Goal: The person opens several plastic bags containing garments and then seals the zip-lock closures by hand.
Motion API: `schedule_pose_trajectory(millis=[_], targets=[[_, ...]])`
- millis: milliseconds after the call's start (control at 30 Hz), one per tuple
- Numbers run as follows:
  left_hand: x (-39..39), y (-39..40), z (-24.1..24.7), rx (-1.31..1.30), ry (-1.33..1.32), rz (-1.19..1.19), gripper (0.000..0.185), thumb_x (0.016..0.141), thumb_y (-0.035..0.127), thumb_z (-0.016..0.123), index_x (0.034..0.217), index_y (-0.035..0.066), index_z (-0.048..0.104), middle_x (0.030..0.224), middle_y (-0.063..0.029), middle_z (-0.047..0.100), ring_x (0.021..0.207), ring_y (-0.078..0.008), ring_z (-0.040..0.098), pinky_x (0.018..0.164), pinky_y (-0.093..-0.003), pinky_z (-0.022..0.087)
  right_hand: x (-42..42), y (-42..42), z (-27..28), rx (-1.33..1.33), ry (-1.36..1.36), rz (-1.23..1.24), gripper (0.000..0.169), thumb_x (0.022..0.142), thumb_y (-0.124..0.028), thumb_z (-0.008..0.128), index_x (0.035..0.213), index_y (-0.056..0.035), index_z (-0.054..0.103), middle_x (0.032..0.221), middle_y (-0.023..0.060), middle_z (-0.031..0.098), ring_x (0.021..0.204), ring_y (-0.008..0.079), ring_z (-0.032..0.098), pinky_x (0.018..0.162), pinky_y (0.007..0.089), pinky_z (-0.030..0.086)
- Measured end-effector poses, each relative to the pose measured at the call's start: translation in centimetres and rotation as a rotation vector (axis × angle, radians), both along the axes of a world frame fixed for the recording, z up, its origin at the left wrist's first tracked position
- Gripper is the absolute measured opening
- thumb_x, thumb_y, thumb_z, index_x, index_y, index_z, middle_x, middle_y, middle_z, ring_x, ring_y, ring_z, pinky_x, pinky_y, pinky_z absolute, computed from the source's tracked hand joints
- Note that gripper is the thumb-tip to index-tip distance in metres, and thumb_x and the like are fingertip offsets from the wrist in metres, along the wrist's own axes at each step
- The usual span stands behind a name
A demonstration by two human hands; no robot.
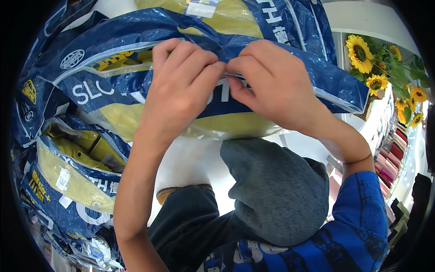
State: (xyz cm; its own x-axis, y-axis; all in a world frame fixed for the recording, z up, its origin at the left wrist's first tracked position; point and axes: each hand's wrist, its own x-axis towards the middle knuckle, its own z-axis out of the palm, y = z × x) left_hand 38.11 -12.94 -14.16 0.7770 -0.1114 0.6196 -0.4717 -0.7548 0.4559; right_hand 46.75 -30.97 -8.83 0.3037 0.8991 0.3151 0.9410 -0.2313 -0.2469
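Observation:
A blue plastic garment bag (132, 30) with clear panels and white lettering lies across in front of me, a yellow-green garment showing through its lower panel. My left hand (183, 81) grips the bag's zip-style edge near the middle. Beside it, almost touching, my right hand (272, 74) pinches the same edge between thumb and fingers. Left of my left hand the bag's mouth gapes, with yellow print visible through the gap. To the right, the edge looks closed. The fingertips of my left hand are partly hidden.
Another open bag (78, 183) at the left holds a yellow-green jacket (85, 146). More blue bags are piled at the left and beyond the top edge. Artificial-looking sunflowers (360, 54) stand at the right, near a row of folded or hanging red and pink textiles (394, 153).

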Motion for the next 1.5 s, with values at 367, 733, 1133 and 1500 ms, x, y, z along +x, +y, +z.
schedule_pose_trajectory(millis=[367,733,1133,1500], targets=[[0.4,-0.3,0.5,-0.049,-0.019,-0.061,0.026,0.070,0.009,0.082,0.092,0.006,0.070,0.091,-0.0048,0.063,0.089,-0.0249,0.059,0.085,-0.0416,0.044,0.7,-1.3,2.5,-0.213,0.082,-0.014,0.015,0.080,-0.006,0.074,0.089,-0.0043,0.063,0.086,0.0087,0.057,0.081,0.0257,0.061,0.066,0.0360,0.051],[-1.6,4.6,1.8,0.201,0.030,0.071,0.018,0.073,0.009,0.071,0.090,0.011,0.066,0.100,-0.0023,0.062,0.101,-0.0224,0.060,0.094,-0.0442,0.043,0.4,-0.8,5.1,-0.168,0.314,-0.039,0.015,0.075,0.006,0.078,0.084,0.0020,0.067,0.077,0.0112,0.056,0.070,0.0260,0.056,0.060,0.0354,0.044],[-1.3,3.2,1.2,-0.107,0.042,0.045,0.019,0.073,0.005,0.079,0.090,0.007,0.070,0.091,-0.0048,0.066,0.093,-0.0239,0.063,0.086,-0.0369,0.047,0.3,-1.8,5.7,-0.166,0.413,-0.054,0.013,0.075,0.006,0.078,0.084,0.0024,0.068,0.076,0.0111,0.058,0.070,0.0262,0.058,0.061,0.0351,0.044],[-1.3,3.6,2.5,0.147,0.173,0.050,0.015,0.082,0.006,0.073,0.095,0.004,0.064,0.099,-0.0066,0.060,0.103,-0.0253,0.058,0.101,-0.0458,0.037,0.7,-2.1,5.6,-0.169,0.372,0.017,0.014,0.076,0.003,0.078,0.085,0.0006,0.068,0.078,0.0102,0.058,0.070,0.0267,0.058,0.060,0.0362,0.044]])
